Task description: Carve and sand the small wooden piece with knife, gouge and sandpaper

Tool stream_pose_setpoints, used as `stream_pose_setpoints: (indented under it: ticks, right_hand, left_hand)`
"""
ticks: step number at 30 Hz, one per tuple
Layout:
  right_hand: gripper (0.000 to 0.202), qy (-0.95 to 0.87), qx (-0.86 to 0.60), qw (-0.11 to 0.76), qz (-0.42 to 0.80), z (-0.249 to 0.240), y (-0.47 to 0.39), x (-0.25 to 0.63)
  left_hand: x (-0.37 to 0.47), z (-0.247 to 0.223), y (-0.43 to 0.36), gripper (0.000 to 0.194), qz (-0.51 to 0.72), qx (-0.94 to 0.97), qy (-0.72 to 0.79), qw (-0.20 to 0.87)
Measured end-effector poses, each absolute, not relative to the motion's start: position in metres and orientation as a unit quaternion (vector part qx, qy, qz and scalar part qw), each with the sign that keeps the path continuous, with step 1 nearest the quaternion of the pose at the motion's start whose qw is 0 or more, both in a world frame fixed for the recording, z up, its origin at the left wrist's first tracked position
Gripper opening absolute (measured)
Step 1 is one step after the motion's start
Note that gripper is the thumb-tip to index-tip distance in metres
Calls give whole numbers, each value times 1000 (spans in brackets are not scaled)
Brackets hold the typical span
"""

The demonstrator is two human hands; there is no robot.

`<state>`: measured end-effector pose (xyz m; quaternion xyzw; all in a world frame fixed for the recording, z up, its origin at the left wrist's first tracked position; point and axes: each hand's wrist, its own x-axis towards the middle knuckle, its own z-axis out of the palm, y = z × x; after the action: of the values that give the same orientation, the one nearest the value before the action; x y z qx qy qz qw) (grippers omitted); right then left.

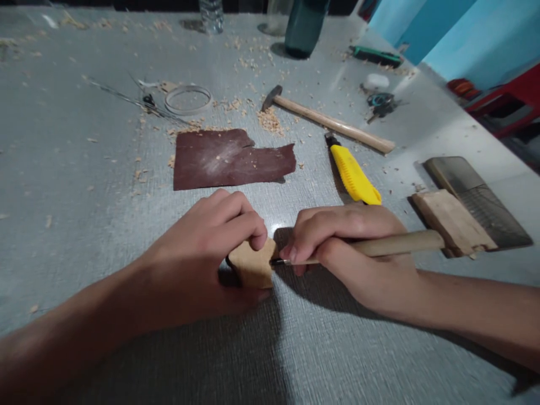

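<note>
My left hand (219, 247) grips a small block of pale wood (253, 264) on the table, fingers curled over its top and the thumb along its near side. My right hand (350, 247) is closed around the light wooden handle of a carving chisel (396, 243), held like a pen. The tool's dark metal tip touches the right side of the block. Its exact blade shape is too small to tell. Just beyond the hands lie a torn piece of brown sandpaper (215, 160) with a pale dusty patch and a yellow utility knife (354, 174).
A hammer (329, 121) lies behind the knife. At right, a rough wood block (451, 219) rests against a dark flat slab (481, 197). Wires and a tape ring (188, 100) lie at back left. A dark bottle (306, 28) stands at the back among wood shavings (272, 121).
</note>
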<state>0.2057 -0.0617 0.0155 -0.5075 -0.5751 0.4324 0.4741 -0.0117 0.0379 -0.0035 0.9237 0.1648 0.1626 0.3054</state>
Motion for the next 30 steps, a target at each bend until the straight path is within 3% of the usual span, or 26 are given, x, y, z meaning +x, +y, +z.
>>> stream_pose_setpoints:
  ticks: [12,30]
  right_hand:
    - [32,-660,-460,472,361,8,-64,207]
    - [34,-670,-472,442,365,16,-61,206]
  left_hand:
    - [-11,-3,38,43,174,917,166,317]
    - [-9,-1,36,37,163,923,189,293]
